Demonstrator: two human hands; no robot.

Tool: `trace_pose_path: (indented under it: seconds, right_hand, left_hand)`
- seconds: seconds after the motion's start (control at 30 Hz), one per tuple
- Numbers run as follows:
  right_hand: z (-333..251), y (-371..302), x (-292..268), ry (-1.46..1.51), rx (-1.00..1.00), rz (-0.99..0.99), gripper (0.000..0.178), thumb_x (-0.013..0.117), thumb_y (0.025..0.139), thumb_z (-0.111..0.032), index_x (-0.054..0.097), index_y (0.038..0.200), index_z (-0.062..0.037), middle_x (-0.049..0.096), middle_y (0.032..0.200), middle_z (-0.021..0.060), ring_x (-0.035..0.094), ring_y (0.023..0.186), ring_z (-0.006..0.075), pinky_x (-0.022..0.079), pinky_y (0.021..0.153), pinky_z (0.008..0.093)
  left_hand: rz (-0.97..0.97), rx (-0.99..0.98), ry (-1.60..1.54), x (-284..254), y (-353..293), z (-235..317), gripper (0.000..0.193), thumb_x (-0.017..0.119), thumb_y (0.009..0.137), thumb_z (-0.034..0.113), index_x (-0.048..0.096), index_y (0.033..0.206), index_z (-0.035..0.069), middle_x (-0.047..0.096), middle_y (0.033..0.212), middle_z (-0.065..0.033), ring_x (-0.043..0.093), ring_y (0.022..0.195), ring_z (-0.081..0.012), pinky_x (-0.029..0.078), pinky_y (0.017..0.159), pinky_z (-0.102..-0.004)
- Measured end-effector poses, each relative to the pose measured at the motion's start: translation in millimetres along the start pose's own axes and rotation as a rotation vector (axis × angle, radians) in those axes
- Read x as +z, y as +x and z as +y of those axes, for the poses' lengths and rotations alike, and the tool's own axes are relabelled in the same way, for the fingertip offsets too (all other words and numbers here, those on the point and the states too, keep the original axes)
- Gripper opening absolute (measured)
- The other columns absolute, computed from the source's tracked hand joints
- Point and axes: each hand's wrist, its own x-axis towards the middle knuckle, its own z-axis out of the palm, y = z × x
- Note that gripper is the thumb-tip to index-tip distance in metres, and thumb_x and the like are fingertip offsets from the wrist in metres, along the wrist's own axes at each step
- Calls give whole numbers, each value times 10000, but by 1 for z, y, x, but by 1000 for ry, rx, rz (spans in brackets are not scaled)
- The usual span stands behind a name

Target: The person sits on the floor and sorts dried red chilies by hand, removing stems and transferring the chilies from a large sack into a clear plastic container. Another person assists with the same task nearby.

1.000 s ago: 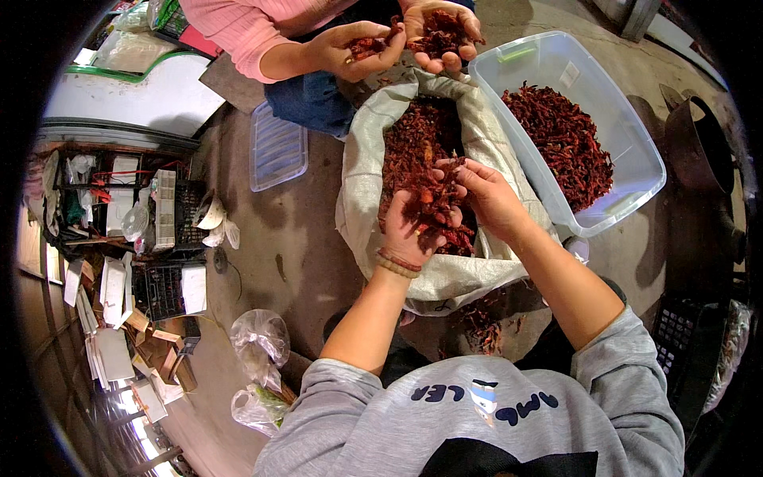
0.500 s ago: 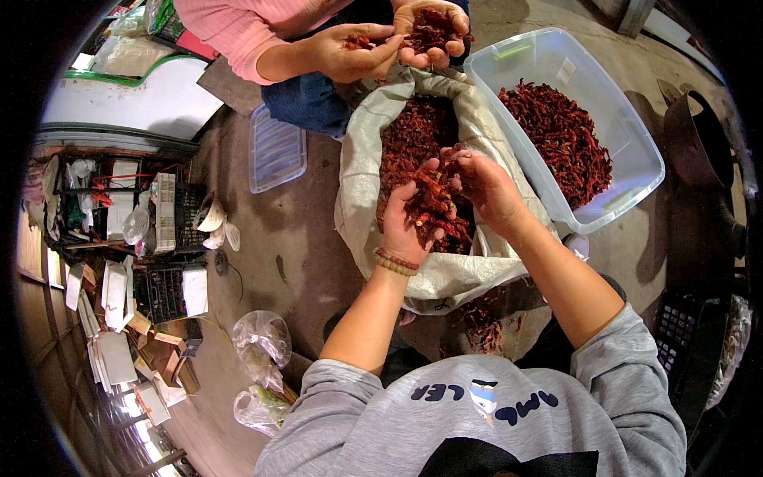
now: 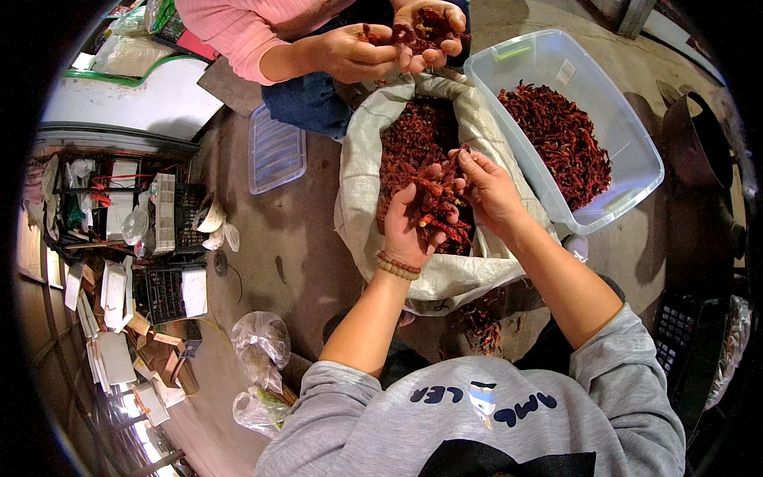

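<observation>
My left hand point(image 3: 407, 221) is cupped, palm up, around a handful of dried red chilies point(image 3: 442, 213) above the sack. Just beside it my right hand point(image 3: 491, 189) pinches a dried chili point(image 3: 463, 151) between thumb and fingertips. Both hands are over the white woven sack point(image 3: 362, 171), its rim rolled down and its inside full of dried chilies point(image 3: 417, 131). Across the sack, a co-worker in a pink sleeve holds more chilies point(image 3: 433, 30) in one hand point(image 3: 425, 57) and picks at them with the other point(image 3: 350, 54).
A clear plastic tub point(image 3: 640, 171) holding a heap of dried chilies point(image 3: 556, 143) stands right of the sack. Its likely lid point(image 3: 278, 149) lies on the floor at left. Chili scraps point(image 3: 481, 326) lie before me, plastic bags point(image 3: 261, 342) at lower left, crates point(image 3: 163, 292) farther left.
My right hand has drawn slightly up and away from the handful, with its pinched chili now showing more clearly. The left hand stays nearly in place; the co-worker's hands shift a little.
</observation>
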Motion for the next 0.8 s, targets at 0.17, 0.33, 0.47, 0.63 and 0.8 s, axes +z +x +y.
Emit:
trace_pose_path:
  seconds: [0.17, 0.33, 0.47, 0.63, 0.8]
  right_hand:
    - [0, 7, -5, 7, -148, 84, 175, 498, 968, -231, 549, 1008, -69, 628, 920, 43, 563, 743, 101, 465, 671, 226]
    - [-5, 14, -18, -1, -79, 68, 193, 459, 979, -177, 506, 1127, -61, 603, 921, 34, 556, 764, 101, 463, 716, 246]
    - [0, 5, -11, -44, 31, -96, 198, 482, 972, -212, 524, 1089, -57, 573, 877, 13, 559, 790, 100, 480, 728, 253]
    - [5, 1, -3, -246, 47, -152, 217, 489, 973, -230, 550, 1074, -48, 580, 893, -5, 560, 789, 79, 483, 708, 250]
    - [7, -3, 8, -98, 157, -109, 249, 493, 972, -268, 563, 1082, -55, 609, 951, 10, 583, 806, 88, 496, 744, 261]
  left_hand:
    - [5, -30, 13, -6, 0, -1, 392, 447, 927, 359, 529, 1196, 86, 634, 1030, -161, 642, 686, -215, 480, 378, -235]
    - [-2, 107, -100, -10, 0, 6, 379, 453, 929, 355, 535, 1174, 78, 624, 1014, -166, 630, 735, -229, 484, 385, -241]
    - [-3, 208, -131, -15, 0, 17, 325, 476, 921, 320, 580, 1126, 91, 622, 1023, -148, 592, 733, -233, 451, 368, -252]
    - [42, 234, -135, -14, 1, 19, 320, 464, 919, 320, 585, 1105, 89, 626, 1007, -140, 577, 707, -236, 445, 376, -256]
    - [71, 183, -92, -9, -3, 14, 323, 460, 920, 322, 590, 1093, 82, 631, 986, -145, 589, 715, -239, 446, 372, -256]
